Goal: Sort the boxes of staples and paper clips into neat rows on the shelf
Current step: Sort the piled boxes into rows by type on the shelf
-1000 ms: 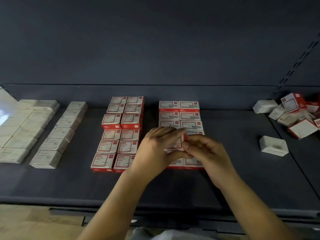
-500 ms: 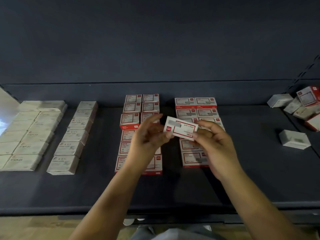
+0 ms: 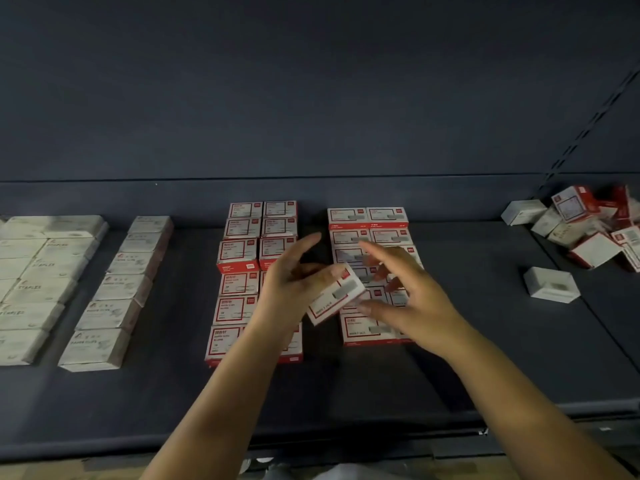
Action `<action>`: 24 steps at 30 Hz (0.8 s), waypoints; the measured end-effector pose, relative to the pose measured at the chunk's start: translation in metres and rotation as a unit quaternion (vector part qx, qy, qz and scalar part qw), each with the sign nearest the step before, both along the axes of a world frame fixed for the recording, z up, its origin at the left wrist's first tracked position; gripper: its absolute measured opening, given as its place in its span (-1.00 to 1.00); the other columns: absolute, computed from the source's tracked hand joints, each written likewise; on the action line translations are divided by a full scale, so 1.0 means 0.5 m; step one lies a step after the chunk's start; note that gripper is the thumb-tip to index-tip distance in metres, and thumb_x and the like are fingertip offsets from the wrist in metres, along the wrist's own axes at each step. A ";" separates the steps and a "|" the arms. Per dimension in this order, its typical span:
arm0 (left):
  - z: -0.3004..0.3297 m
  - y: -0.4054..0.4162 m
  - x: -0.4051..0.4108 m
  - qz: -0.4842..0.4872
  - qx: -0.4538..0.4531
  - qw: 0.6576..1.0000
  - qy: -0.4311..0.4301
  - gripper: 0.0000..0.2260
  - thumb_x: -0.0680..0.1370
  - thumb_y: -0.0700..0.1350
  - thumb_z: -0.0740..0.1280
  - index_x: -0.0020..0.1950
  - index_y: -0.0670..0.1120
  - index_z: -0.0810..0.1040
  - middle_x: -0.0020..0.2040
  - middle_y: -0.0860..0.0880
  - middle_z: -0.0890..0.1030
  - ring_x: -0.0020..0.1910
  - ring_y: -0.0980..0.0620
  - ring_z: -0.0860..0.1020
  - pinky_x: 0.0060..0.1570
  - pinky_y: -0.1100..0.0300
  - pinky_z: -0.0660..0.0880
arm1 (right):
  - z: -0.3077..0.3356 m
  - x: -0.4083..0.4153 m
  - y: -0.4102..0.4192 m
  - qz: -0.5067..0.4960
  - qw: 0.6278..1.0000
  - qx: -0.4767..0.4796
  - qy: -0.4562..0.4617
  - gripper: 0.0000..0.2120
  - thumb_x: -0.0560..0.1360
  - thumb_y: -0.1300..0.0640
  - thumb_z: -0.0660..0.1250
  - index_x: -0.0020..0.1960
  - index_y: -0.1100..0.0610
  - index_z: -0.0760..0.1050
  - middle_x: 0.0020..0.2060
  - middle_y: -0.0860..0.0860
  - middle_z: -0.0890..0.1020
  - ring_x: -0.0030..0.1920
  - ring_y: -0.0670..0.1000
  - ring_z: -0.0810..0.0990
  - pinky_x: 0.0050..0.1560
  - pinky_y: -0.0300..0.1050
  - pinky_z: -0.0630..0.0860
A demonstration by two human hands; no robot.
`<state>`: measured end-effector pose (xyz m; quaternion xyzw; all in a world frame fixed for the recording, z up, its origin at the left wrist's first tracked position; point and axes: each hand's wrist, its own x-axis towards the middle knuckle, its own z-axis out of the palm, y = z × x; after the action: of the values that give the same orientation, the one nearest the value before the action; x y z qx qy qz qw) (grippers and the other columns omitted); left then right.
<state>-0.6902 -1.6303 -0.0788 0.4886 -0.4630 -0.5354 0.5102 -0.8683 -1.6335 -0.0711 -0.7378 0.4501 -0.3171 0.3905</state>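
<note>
A red-and-white staple box hangs tilted above the gap between two blocks of red-and-white boxes. My left hand grips its left end, index finger stretched up. To the box's right, my right hand has its fingers spread and straight, with the thumb at the box's lower right edge. The left red block and the right red block each lie two boxes wide on the dark shelf. My hands hide parts of both blocks.
A row of white paper clip boxes and a wider block of white staple boxes lie at the left. A loose pile of mixed boxes sits at the far right, with a single white box in front of it.
Both hands lifted the box off the right red block, then it came down tilted. My right hand's fingers have let go and spread; the left hand keeps hold.
</note>
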 end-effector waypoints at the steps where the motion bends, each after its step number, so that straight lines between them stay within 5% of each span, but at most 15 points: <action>1: 0.000 -0.001 -0.008 -0.021 -0.015 1.000 -0.012 -0.47 0.30 -0.08 0.43 0.26 0.07 0.44 -0.16 0.06 0.68 -0.17 0.10 0.65 -0.20 0.25 0.56 | -0.003 -0.006 -0.005 0.022 1.000 -0.006 0.021 -0.32 0.38 0.21 0.46 0.29 -0.27 0.24 0.18 -0.20 0.41 0.16 -0.35 0.36 0.09 -0.56 0.26; 5: -0.008 -0.001 -0.029 -0.065 -0.068 0.994 -0.052 -0.50 0.37 -0.11 0.43 0.28 0.02 0.40 -0.11 -0.01 0.66 -0.07 0.08 0.63 -0.08 0.26 0.53 | -0.025 -0.023 -0.019 0.030 0.996 -0.056 0.057 -0.45 0.33 0.19 0.50 0.17 -0.18 0.35 0.09 -0.17 0.43 0.18 -0.20 0.38 0.15 -0.49 0.26; 8: -0.027 0.002 -0.028 -0.099 -0.126 0.973 -0.168 -0.49 0.37 0.01 0.47 0.28 -0.02 0.44 0.00 0.02 0.58 0.02 0.10 0.57 0.00 0.23 0.52 | -0.043 -0.040 -0.026 -0.013 0.997 -0.069 0.032 -0.48 0.33 0.19 0.49 0.15 -0.18 0.37 0.08 -0.21 0.44 0.18 -0.16 0.39 0.14 -0.52 0.24; 12: -0.056 0.000 -0.040 -0.073 -0.167 0.910 -0.373 -0.56 0.44 -0.10 0.43 0.30 0.04 0.46 0.14 0.15 0.41 0.16 0.17 0.41 0.14 0.42 0.36 | -0.070 -0.061 -0.038 -0.051 0.991 -0.093 0.084 -0.48 0.34 0.14 0.48 0.24 -0.09 0.41 0.10 -0.14 0.44 0.18 -0.14 0.29 0.11 -0.57 0.15; 17: -0.065 -0.013 -0.072 -0.029 -0.138 0.795 -0.590 -0.67 0.58 0.00 0.21 0.33 -0.03 0.46 0.27 0.00 0.37 0.26 -0.03 0.25 0.31 0.08 0.24 | -0.085 -0.080 -0.046 -0.079 0.979 -0.114 0.149 -0.54 0.40 0.13 0.45 0.28 0.11 0.47 0.12 -0.07 0.44 0.17 -0.14 0.22 0.04 -0.43 0.18; 24: -0.040 -0.079 -0.099 -0.014 -0.083 0.759 -0.645 -0.71 0.60 0.00 0.16 0.28 0.01 0.49 0.38 0.02 0.30 0.30 -0.05 0.22 0.34 0.06 0.18 | -0.087 -0.098 -0.064 -0.114 0.974 -0.121 0.157 -0.59 0.44 0.12 0.39 0.27 0.10 0.47 0.14 -0.08 0.44 0.14 -0.19 0.19 -0.01 -0.59 0.15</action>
<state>-0.7394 -1.6696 -0.0988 0.6675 -0.7322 -0.0598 0.1217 -0.9176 -1.6657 -0.1144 -0.7640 0.5450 -0.2920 0.1844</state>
